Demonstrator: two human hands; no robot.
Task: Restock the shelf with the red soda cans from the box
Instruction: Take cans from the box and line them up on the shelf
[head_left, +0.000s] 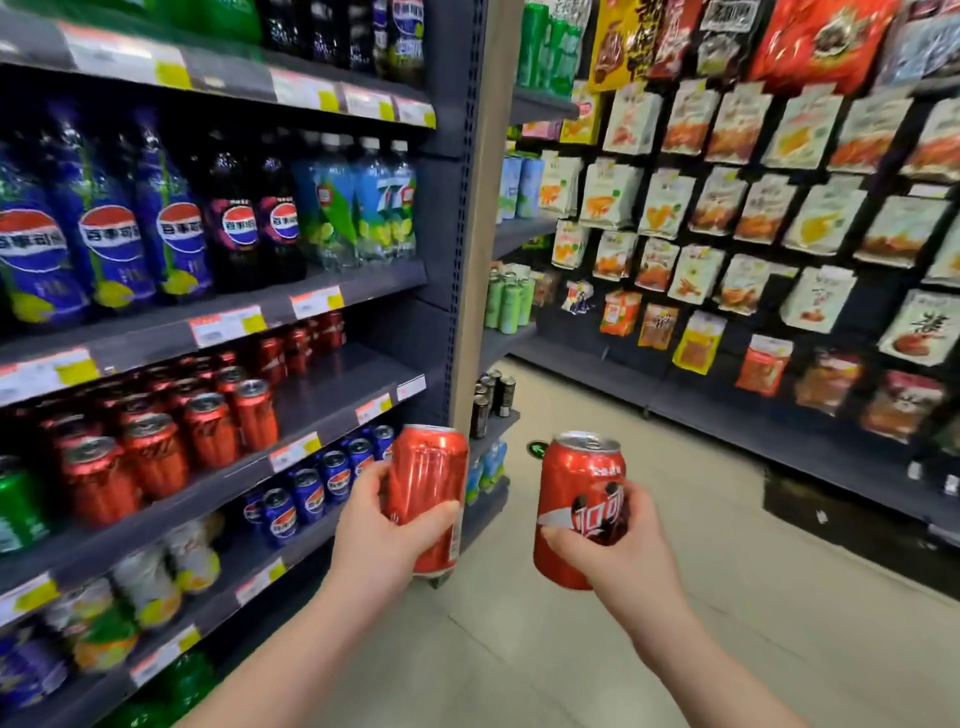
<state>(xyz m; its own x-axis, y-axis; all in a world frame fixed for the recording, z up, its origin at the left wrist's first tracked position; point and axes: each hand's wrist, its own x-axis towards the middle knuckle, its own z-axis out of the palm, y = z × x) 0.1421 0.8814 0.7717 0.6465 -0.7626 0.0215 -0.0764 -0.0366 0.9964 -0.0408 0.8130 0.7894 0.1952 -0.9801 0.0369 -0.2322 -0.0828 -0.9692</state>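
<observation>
Two red cans up: left hand (379, 545) wraps the left can (428, 478), right hand (626, 553) grips the right can (574, 483). Shelf gap (343, 384) at eleven o'clock; best set them upright, labels outward.

Bright even store light, soft blur, wide-angle bowed edges.

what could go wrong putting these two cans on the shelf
Both hands are full: the left hand grips one red can, the right hand the other can, so neither can steady the shelved red cans; a nudge might topple the front row. Blue cans sit one shelf below, so misplacing is possible.
</observation>
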